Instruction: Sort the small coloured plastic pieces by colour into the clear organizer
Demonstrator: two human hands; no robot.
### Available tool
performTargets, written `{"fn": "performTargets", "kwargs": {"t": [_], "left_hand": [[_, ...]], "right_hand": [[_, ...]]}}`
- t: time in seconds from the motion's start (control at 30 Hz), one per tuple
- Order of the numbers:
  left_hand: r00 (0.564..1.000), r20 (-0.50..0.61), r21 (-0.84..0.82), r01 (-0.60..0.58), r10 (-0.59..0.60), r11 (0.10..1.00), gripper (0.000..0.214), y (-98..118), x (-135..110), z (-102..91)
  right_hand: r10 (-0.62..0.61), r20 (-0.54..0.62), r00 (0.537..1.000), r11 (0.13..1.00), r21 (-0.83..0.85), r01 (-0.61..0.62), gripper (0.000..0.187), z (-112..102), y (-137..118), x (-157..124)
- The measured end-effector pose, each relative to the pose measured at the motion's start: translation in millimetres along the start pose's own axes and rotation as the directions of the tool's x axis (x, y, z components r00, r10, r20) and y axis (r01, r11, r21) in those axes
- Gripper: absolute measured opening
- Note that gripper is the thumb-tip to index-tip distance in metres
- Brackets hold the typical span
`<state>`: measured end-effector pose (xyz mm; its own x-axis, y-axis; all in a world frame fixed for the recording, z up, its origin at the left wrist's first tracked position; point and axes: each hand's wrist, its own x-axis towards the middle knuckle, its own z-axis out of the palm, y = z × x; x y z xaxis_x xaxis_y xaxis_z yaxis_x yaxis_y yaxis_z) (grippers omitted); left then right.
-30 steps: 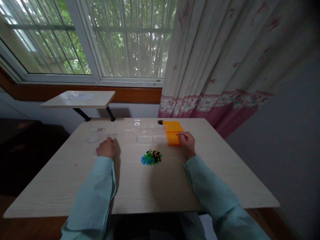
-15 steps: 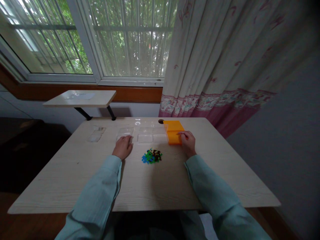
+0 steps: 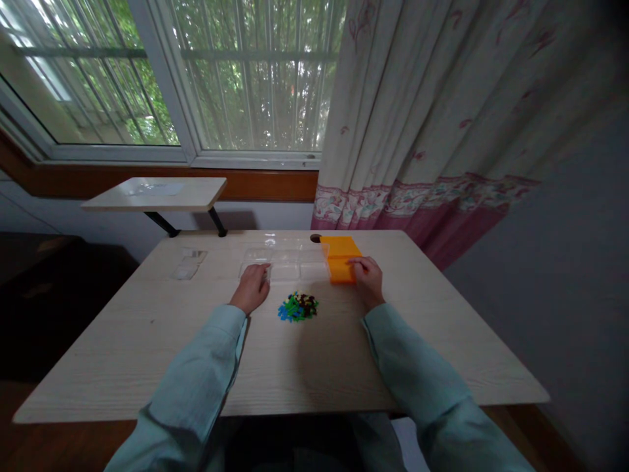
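Note:
My left hand point(image 3: 251, 288) has its fingers closed on the near edge of a clear open plastic box point(image 3: 257, 254), which lies flat on the table. Right beside that box stand more clear boxes point(image 3: 285, 269) in a row. At the row's right end an orange open box point(image 3: 341, 252) rests with its lid folded back. My right hand point(image 3: 368, 278) grips the right side of the orange box, fingers curled. Between my hands and closer to me is a pile of small blue, green, yellow and dark brown plastic pieces point(image 3: 298, 307).
A light wood table point(image 3: 314, 367) carries everything. Small clear packets point(image 3: 189, 263) lie at its back left, near a raised shelf point(image 3: 157, 193) on black legs. A round cable hole point(image 3: 315, 238) sits behind the orange box. A curtain point(image 3: 393, 183) hangs at the back right.
My left hand has slid the leftmost clear box to the right, closing the gap to the others in the row. The right hand and the orange box have stayed in place.

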<state>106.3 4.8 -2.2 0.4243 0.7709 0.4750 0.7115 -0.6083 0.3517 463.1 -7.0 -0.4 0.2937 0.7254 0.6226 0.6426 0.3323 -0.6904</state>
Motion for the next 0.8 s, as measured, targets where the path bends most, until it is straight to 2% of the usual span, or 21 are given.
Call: {"fn": "performTargets", "kwargs": {"t": [0.2,0.3,0.4,0.53,0.67,0.8], "left_hand": [[1.0,0.018,-0.007,0.013,-0.013,1.0,0.039,4,1,-2.1],[1.0,0.026,-0.004,0.01,-0.01,1.0,0.03,4,1,-1.8],[1.0,0.031,-0.008,0.002,-0.002,1.0,0.024,4,2,-0.8],[0.999,0.049,-0.003,0.005,-0.005,1.0,0.019,5,3,0.4],[0.998,0.064,-0.003,0.02,-0.02,1.0,0.018,10,5,1.1],[0.998,0.061,-0.018,0.02,-0.019,1.0,0.018,14,8,3.0]], "right_hand": [[-0.01,0.026,1.0,1.0,-0.017,0.011,0.025,1,1,-1],[-0.018,0.13,0.991,0.998,-0.052,0.025,0.025,2,1,0],[-0.073,0.327,0.942,0.989,-0.101,0.111,0.023,3,-3,-1],[-0.184,0.522,0.833,0.959,-0.09,0.268,0.025,3,-15,-7],[-0.182,0.565,0.805,0.955,-0.093,0.282,0.024,0,-24,-9],[-0.191,0.592,0.783,0.958,-0.061,0.28,0.023,-3,-17,-6]]}}
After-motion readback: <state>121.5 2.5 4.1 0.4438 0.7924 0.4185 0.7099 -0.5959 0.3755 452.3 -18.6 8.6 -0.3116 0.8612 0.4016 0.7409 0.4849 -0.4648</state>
